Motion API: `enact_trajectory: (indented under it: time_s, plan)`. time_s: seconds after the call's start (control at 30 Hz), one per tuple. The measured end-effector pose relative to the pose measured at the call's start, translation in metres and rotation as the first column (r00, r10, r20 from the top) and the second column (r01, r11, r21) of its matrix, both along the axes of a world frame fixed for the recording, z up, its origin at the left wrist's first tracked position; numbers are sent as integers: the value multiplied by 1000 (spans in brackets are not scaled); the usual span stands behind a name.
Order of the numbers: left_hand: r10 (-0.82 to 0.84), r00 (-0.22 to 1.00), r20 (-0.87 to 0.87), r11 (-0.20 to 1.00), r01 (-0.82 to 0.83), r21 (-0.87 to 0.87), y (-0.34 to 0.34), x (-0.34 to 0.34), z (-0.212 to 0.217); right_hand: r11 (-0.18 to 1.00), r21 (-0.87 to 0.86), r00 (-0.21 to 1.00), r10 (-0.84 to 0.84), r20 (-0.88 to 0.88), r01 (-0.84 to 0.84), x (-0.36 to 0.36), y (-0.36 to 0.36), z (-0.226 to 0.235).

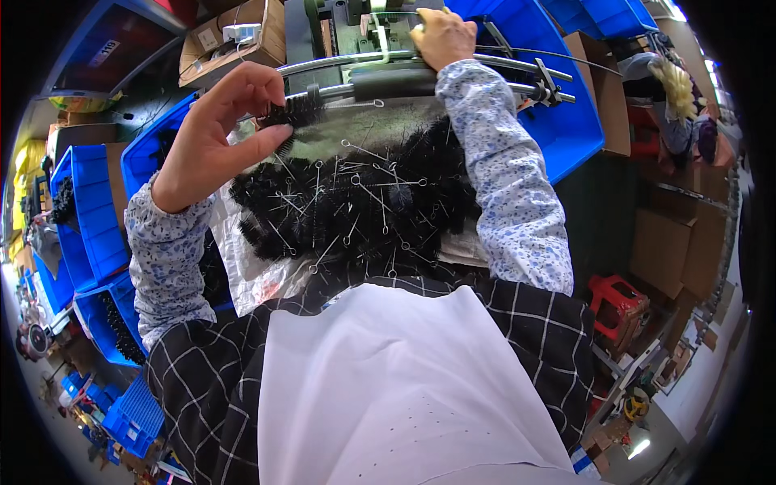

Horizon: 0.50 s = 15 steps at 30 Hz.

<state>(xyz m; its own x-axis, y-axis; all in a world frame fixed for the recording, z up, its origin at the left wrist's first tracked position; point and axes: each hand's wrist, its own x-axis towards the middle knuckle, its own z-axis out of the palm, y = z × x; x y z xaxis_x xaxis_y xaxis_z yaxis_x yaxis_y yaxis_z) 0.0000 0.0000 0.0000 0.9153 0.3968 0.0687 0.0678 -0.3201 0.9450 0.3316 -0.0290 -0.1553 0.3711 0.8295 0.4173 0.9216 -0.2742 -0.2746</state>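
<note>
Fingers (pixel 267 133) of the left hand (pixel 218 133) are pinching a black bristle brush (pixel 295 113) toward the machine's rods (pixel 356 61), best kept level, while the right hand (pixel 440 36) is gripping its lever (pixel 517 65) closed.

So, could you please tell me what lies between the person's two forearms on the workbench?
In the head view, a heap of black bristle brushes with twisted wire handles lies there.

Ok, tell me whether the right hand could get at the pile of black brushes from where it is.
Probably yes. The right hand grips the machine's metal bar, so it must let go first. The pile of black brushes lies uncovered just below its forearm, and the left hand, holding one brush, stays off to the side.
</note>
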Motion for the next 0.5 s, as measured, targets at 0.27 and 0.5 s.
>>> enact_trajectory:
  time_s: [0.27,0.5]
  plan:
    - [-139,984,115,988,131,77,0,30,0,985,-146,994,-83,67,92,61,-4,11]
    - [-196,980,18,977,194,86,-9,49,-5,963,-141,962,-202,185,229,102,-29,49]
